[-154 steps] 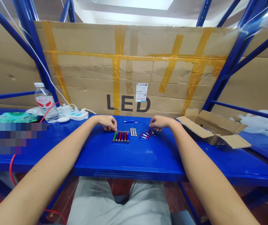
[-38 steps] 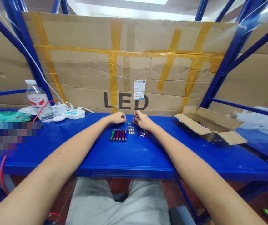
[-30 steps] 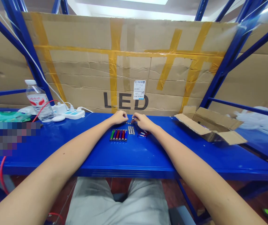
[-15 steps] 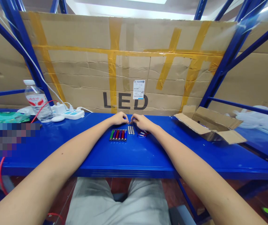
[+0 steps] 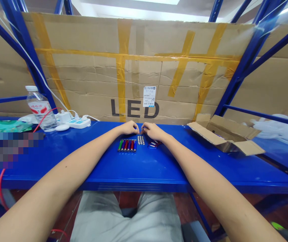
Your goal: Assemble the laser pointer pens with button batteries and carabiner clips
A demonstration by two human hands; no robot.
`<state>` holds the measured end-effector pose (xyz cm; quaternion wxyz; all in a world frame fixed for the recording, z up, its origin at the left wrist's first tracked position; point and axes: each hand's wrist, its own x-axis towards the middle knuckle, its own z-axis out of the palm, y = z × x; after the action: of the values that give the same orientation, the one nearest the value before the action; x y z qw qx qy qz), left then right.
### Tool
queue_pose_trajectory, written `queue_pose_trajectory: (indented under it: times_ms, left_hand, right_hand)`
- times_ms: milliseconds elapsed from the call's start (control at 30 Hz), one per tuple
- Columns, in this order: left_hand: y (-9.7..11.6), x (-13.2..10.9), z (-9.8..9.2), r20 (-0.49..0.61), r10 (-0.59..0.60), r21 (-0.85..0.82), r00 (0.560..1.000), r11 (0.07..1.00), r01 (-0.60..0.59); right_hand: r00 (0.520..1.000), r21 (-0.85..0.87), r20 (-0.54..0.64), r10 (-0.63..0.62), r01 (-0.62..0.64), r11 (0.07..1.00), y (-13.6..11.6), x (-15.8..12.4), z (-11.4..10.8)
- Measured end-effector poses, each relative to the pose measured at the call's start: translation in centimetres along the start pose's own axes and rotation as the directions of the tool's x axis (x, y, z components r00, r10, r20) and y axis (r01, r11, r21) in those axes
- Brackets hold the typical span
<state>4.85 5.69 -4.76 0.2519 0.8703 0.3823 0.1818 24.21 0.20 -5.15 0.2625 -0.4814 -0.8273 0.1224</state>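
The left hand (image 5: 131, 128) and the right hand (image 5: 152, 130) face each other near the far side of the surface (image 5: 123, 171), their fingertips close together. The left one is narrowed to a pinch of thumb and finger; whether anything sits between them I cannot tell. The right one is curled around a small dark item (image 5: 145, 128), too little of which shows to name it. Just below the fingertips, on the near side, lie silver button cells (image 5: 141, 140) in neat rows. To their left is a row of six metal tubes (image 5: 127, 146), side by side, green at the left end, the others red, purple and blue. To their right, below the right hand, red and blue carabiners (image 5: 154, 144) lie bunched together.

Large black letters on the cardboard panel (image 5: 88, 80) behind read "LED". A white label (image 5: 149, 96) stuck there carries a barcode and print too small to read. The plastic bottle (image 5: 41, 108) at the left bears red characters, not clearly legible.

The surface is glossy blue. A white power strip (image 5: 79, 123) lies beside the bottle, and an open cardboard box (image 5: 205, 135) stands at the right. Blue metal posts (image 5: 30, 64) frame the panel; the floor (image 5: 125, 198) is reddish.
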Motion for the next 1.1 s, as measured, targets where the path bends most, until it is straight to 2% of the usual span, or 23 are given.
queue_pose_trajectory:
  times_ms: [333,700,967,1100]
  left_hand:
    - [0.9,-0.2,0.0,0.032,0.026,0.009,0.999,1.0,-0.026]
    - [1.0,-0.3,-0.1,0.058,0.029,-0.018,0.998,0.999,-0.028]
    - [0.9,-0.3,-0.2,0.058,-0.007,-0.038,0.998,0.999,0.009]
    - [0.5,-0.5,-1.2,0.014,-0.08,0.004,0.997,0.997,0.08]
  right_hand:
    - [0.999,-0.005,0.015,0.03,-0.03,1.0,-0.3,-0.1,-0.4]
    - [0.999,0.023,0.028,0.046,-0.046,0.999,-0.9,-0.4,-0.7]
    - [0.998,0.075,0.025,0.055,-0.057,0.996,-0.6,-0.3,-0.7]
    - [0.998,0.133,-0.013,0.068,-0.065,0.989,-0.5,-0.3,-1.0]
